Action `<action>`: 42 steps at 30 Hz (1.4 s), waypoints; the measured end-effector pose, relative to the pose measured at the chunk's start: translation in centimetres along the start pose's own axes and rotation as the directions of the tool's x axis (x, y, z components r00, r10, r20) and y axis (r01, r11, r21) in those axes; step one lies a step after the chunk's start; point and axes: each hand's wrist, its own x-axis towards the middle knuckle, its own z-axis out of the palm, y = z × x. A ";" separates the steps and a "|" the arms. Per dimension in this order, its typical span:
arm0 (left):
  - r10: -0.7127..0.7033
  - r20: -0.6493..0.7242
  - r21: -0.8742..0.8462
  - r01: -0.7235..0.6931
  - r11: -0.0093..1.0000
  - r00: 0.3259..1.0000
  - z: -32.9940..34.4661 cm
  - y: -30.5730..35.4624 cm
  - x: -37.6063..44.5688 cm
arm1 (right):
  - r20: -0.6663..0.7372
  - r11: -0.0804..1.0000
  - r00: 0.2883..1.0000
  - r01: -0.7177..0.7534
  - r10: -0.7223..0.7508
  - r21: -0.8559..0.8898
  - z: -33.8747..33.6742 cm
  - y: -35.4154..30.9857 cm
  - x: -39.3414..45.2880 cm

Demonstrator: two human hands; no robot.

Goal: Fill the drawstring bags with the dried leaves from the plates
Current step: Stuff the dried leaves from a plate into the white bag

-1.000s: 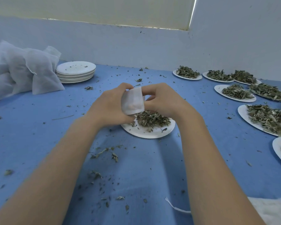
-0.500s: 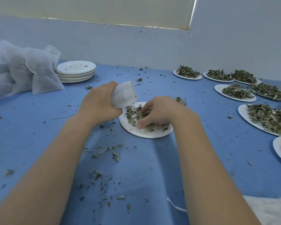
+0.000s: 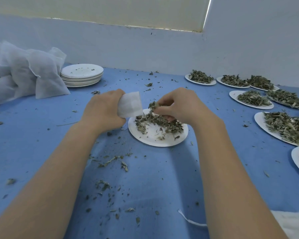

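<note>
- Two hands meet above the white plate [image 3: 158, 135] at the centre of the frame, which rests on the blue table [image 3: 41, 135].
- Left hand [image 3: 104, 110]: its fingers are curled round a small white drawstring bag [image 3: 130, 104], gripping its left side; the bag's long axis runs roughly up and down, slightly tilted, and its lower end hangs just above the plate's left rim. Which end is the mouth I cannot tell.
- Right hand [image 3: 181, 106]: its fingers are pressed together, pinching a tuft of dried leaves [image 3: 153, 105] held just right of the bag, above the heap on the plate.
- More plates heaped with leaves [image 3: 254, 99] line the right side of the frame.
- A stack of plates [image 3: 82, 75] stands upper left, touching a pile of white mesh bags [image 3: 24, 71].
- Leaf crumbs [image 3: 110, 160] litter the table below the hands.
</note>
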 end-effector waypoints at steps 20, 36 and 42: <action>0.029 -0.016 -0.286 -0.032 0.958 0.999 0.8 1.9 -0.1 | 0.002 0.951 0.989 0.142 -0.149 0.276 0.4 -1.3 -0.2; 0.075 -0.016 -0.219 -0.077 0.973 0.997 0.7 2.1 0.0 | -0.043 0.889 0.990 0.140 -0.135 0.436 0.0 -0.2 -0.4; 0.009 0.003 -0.171 -0.008 0.985 1.000 0.5 1.2 0.0 | -0.033 0.971 0.994 -0.108 0.103 -0.214 0.9 1.3 0.6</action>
